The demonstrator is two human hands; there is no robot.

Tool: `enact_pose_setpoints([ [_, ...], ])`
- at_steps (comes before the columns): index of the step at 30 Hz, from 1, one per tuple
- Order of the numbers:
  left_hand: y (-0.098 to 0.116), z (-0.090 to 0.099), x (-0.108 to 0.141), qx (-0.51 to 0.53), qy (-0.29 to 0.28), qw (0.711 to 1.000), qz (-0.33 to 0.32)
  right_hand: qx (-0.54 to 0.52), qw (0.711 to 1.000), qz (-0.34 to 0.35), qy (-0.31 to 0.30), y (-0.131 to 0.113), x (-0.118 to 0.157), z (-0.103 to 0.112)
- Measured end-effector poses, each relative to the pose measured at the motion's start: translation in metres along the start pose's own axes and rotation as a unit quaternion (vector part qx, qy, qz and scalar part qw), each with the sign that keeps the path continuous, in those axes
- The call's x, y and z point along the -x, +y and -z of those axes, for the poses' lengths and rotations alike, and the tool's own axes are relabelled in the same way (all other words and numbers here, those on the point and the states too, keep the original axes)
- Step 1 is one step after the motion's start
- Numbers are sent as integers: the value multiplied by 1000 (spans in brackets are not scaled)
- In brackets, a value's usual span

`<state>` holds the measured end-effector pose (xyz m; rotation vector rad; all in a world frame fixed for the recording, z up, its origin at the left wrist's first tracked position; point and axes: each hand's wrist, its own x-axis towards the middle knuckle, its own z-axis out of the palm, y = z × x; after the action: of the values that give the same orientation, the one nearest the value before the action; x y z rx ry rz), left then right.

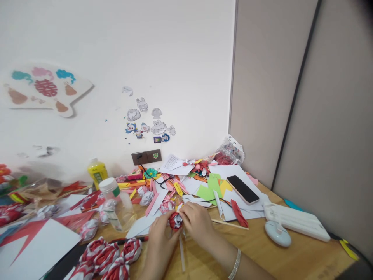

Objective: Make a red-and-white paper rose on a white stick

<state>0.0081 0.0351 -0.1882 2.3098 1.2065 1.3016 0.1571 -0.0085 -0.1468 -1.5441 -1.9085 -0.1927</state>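
Observation:
Between my two hands is a small red and white paper rose (175, 221), partly covered by fingers. My left hand (161, 232) is closed round its left and lower side. From the right, my right hand (197, 221) pinches at the rose's upper edge; a bracelet (235, 264) circles that wrist. Below the rose a thin pale stick (182, 254) points down toward the table's front; whether it joins the rose cannot be made out. Several red and white striped rolled paper roses (107, 258) lie to the left of my left hand.
Loose coloured paper scraps (201, 182) spread along the wall. A clear jar (118, 204) and a yellow glue bottle (97, 171) stand left. To the right lie a phone (243, 189), a computer mouse (278, 233) and a white keyboard (297, 221). White paper sheets (58, 241) cover the left side.

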Motion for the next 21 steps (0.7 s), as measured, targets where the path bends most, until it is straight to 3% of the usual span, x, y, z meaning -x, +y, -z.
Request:
enact_pose_setpoints([
  [4,-1,0,0,-2,-2,1000,-16,-52,998,-26,8,1,1,0],
  [7,0,1,0,-11,-3,1000,-27,-28,999,-34,11,3,2,-5],
  [14,-1,0,1,-12,7,1000,-26,100,991,76,43,11,1,-19],
  [21,2,1,1,3,12,1000,-23,102,992,66,41,11,2,-17],
])
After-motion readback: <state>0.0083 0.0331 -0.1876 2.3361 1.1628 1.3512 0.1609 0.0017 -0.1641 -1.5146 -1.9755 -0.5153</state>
